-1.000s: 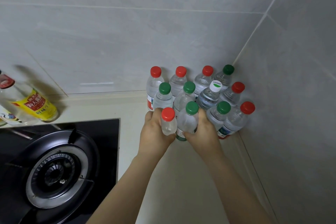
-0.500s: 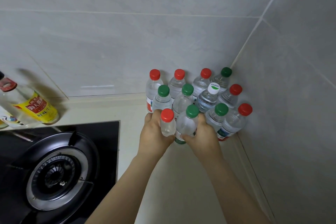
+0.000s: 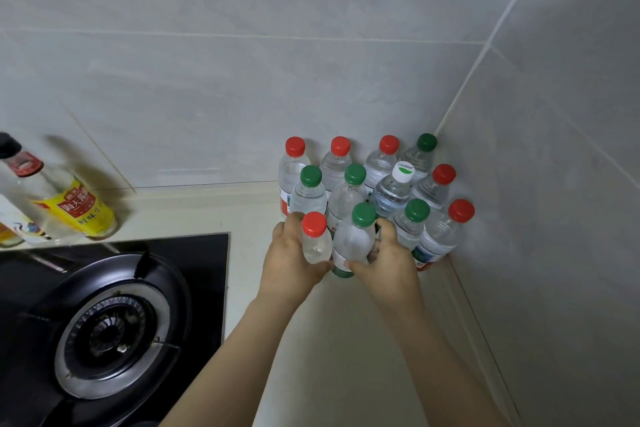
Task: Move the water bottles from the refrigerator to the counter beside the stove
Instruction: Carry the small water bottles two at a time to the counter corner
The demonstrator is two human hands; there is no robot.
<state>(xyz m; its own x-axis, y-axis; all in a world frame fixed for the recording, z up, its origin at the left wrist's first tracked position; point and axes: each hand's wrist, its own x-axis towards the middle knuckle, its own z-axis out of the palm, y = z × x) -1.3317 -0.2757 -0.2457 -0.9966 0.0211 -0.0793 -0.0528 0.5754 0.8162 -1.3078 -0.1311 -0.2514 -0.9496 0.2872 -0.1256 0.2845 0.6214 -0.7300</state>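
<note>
My left hand (image 3: 294,260) is curled round a small red-capped bottle (image 3: 315,243), and my right hand (image 3: 384,263), just beside it, is wrapped round a green-capped bottle (image 3: 355,239). The two bottles touch each other between the hands. I cannot tell whether their bases rest on the counter (image 3: 311,357) yet; the left palm hides one, and only the green bottle's foot shows below my right thumb.

Directly beyond my knuckles stands the rest of the packed bottles (image 3: 391,191), upright and shoulder to shoulder, filling the wall corner (image 3: 450,114) past my right hand. The stove (image 3: 114,322) lies off to the left of my left wrist, with a sauce bottle (image 3: 76,211) behind it.

My worry is the crowding. If I let go with fingers wedged between bottles, pulling them out could tip a neighbour and topple the row. The left bottle sits at the open edge of the group, so a nudge could roll it toward the burner.
</note>
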